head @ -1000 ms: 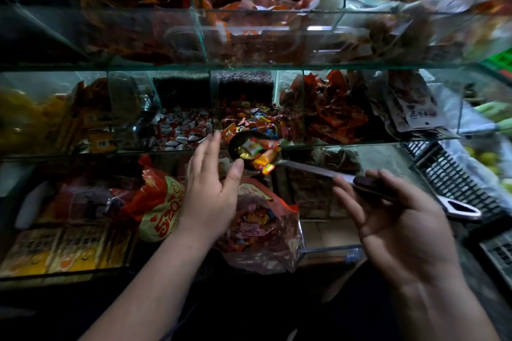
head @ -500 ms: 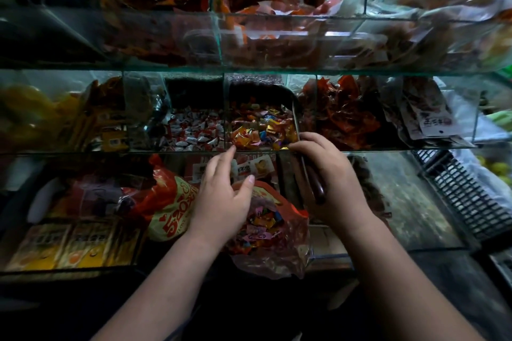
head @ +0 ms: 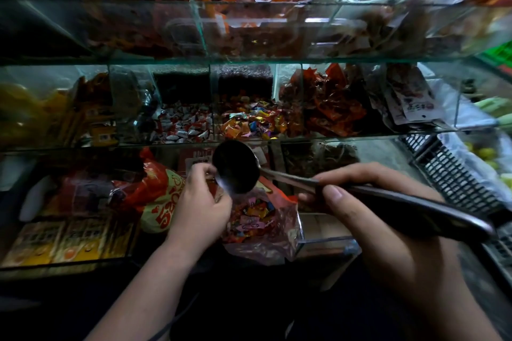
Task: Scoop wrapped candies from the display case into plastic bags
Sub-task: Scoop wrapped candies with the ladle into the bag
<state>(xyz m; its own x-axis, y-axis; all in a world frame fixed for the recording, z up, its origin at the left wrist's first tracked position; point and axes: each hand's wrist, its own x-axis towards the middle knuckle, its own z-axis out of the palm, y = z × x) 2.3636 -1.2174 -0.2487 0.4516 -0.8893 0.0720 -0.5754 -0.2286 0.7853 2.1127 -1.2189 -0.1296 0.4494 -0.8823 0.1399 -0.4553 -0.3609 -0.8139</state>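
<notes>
A dim shop is surrounding a glass display case (head: 249, 59), which is rising in three stepped tiers, each split by glass walls into compartments. A black slatted crate (head: 454, 180) is lying to the right of it.

In the middle tier, two compartments of small sweets are sitting side by side: one of red-and-white wrapped candies (head: 182, 126) and one of many-coloured wrapped candies (head: 252, 122), with red packets (head: 332, 108) heaped in the compartment to their right. One clear plastic bag (head: 260, 230), already partly filled with coloured candies, is sitting at the front of the lowest tier, beside one red-and-cream printed bag (head: 163, 202). One dark ladle (head: 235, 169) is hanging over the clear bag's mouth, below the many-coloured compartment; what its bowl is carrying cannot be told.

The left hand (head: 199, 207) is reaching to the bag's mouth, its fingers (head: 203, 174) curled and pinching the rim just beside the ladle's bowl. The right hand (head: 388, 216) is gripping the ladle's long handle (head: 401, 202), its fingers (head: 368, 171) and thumb wrapped closed around it.
</notes>
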